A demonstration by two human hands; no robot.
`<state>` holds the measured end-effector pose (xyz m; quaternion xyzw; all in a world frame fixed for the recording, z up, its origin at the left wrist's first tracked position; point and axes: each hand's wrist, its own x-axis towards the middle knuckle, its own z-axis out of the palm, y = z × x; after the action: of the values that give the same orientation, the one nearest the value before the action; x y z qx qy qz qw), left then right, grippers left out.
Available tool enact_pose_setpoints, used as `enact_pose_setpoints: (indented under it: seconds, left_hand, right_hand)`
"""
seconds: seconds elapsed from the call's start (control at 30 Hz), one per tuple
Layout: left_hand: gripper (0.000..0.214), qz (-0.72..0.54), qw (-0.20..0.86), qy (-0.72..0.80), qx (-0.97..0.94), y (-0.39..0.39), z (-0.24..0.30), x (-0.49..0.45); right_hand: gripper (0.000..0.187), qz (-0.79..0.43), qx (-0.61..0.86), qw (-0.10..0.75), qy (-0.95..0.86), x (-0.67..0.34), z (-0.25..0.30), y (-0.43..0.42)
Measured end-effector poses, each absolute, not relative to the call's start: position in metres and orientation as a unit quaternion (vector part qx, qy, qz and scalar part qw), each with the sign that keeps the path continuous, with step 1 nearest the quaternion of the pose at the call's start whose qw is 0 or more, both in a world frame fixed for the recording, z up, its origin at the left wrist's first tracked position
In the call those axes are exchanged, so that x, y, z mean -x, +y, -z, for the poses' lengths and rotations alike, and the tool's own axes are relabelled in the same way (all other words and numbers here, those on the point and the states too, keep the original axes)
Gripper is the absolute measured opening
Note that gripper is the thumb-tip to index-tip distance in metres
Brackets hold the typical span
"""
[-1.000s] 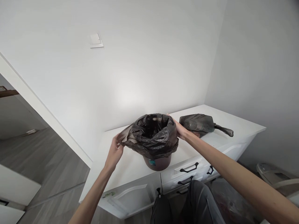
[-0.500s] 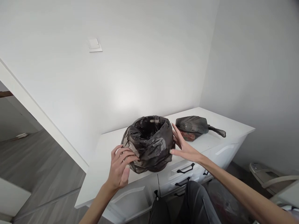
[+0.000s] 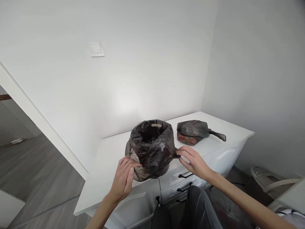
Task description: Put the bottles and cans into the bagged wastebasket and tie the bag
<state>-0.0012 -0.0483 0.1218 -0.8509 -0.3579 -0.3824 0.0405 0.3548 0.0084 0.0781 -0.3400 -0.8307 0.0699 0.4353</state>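
The bin (image 3: 165, 170) stood upright on the white cabinet (image 3: 111, 167), near its front edge, with the black bag (image 3: 152, 156) lining it and folded down over most of its outside. Your right hand (image 3: 194, 162) pinched a gathered bit of the bag's edge between thumb and fingertips and held it out to the bin's right in a taut point. Your left hand (image 3: 124, 179) lay at the bag's front left, fingers bent against the loose plastic and the thumb close below them; whether those fingers had a firm pinch, you could not have told from this view. The likeliest trouble was a tear — the film looked thin, and the stretched corner seemed to take the strain in one small spot. A harder pull to the right might also have slid or tipped the bin, as neither hand visibly steadied its body and the front edge was close. If the left fingers had slipped, the fold there could have ridden up and left the lining lopsided. The tied bag (image 3: 194, 130) lay just beyond your right fingers, apart from them — a wide sweep that way, I judged, could have knocked it.
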Motion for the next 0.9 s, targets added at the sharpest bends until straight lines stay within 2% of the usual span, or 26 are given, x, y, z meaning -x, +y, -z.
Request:
enact_pose_setpoints:
  seconds: [0.17,0.27,0.33,0.43,0.53,0.67,0.73,0.8,0.87,0.9]
  left_hand:
    - [0.047,0.382,-0.022,-0.397,0.834,-0.047,-0.115,-0.001]
    - [0.046,0.365,-0.096,-0.417,0.827,-0.046,-0.108,0.001]
    - [0.046,0.373,-0.168,-0.457,0.790,-0.045,-0.101,0.006]
    - [0.054,0.442,-0.228,-0.556,0.666,-0.041,-0.088,0.024]
    - [0.064,0.502,-0.219,-0.634,0.547,-0.034,-0.077,0.050]
    - [0.063,0.452,-0.208,-0.693,0.522,-0.025,-0.068,0.070]
    - [0.059,0.423,-0.199,-0.698,0.542,-0.022,-0.066,0.071]
    - [0.056,0.406,-0.189,-0.699,0.558,-0.020,-0.064,0.070]
    - [0.054,0.391,-0.182,-0.698,0.572,-0.019,-0.061,0.070]
    - [0.054,0.383,-0.180,-0.697,0.578,-0.018,-0.060,0.071]
  right_hand:
    - [0.031,-0.027,0.335,0.333,-0.881,-0.370,-0.062,0.012]
    - [0.040,-0.034,0.339,0.306,-0.889,-0.378,-0.056,0.017]
    - [0.046,-0.047,0.346,0.312,-0.884,-0.381,-0.062,0.019]
    - [0.045,-0.072,0.363,0.358,-0.857,-0.382,-0.088,0.015]
    - [0.037,-0.106,0.375,0.421,-0.819,-0.375,-0.132,0.009]
    - [0.031,-0.160,0.360,0.436,-0.809,-0.349,-0.202,0.018]
    - [0.032,-0.213,0.320,0.379,-0.842,-0.329,-0.233,0.035]
    - [0.038,-0.281,0.255,0.269,-0.885,-0.305,-0.254,0.060]
    - [0.046,-0.301,0.213,0.160,-0.916,-0.279,-0.262,0.088]
    - [0.048,-0.289,0.209,0.130,-0.925,-0.266,-0.261,0.100]
